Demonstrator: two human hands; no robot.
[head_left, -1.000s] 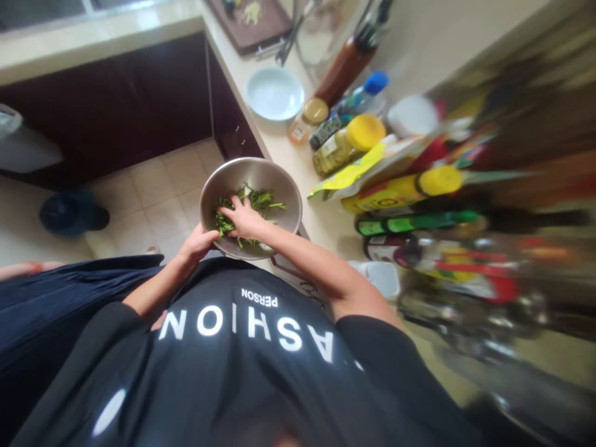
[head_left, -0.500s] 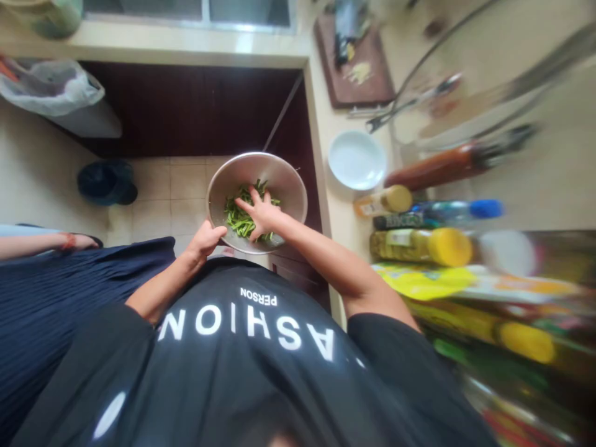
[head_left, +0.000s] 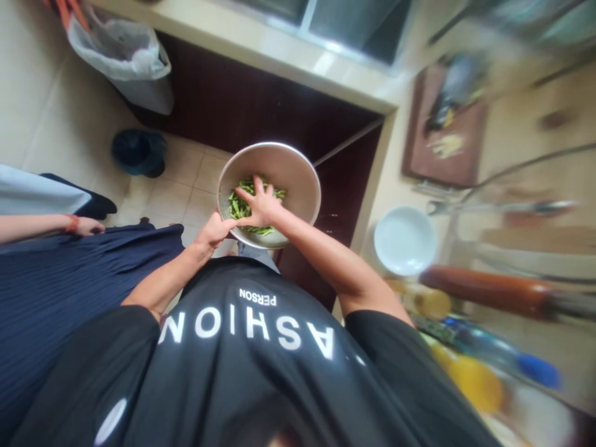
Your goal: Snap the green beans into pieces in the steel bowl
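A wide metal bowl (head_left: 298, 174) is held in front of my body, tilted so its inside shows. Chopped green vegetable pieces (head_left: 239, 208) lie in the bottom; their exact kind is unclear. My left hand (head_left: 215, 230) grips the bowl's near left rim, thumb on top. Inside the bowl, my right hand (head_left: 261, 203) rests on the green pieces with its fingers spread, and its thumb reaches toward the left rim.
On the counter at right are a white plate (head_left: 405, 241), a cutting board (head_left: 419, 149) with a knife and pale chopped bits, and several bottles. A lined bin (head_left: 144, 87) and a dark bucket (head_left: 139, 152) stand at left. Another person's hand (head_left: 88, 226) is at far left.
The view has turned, so the counter and its items sit further right and lower. My right thumb has moved toward the bowl's left rim; the left hand keeps its grip.
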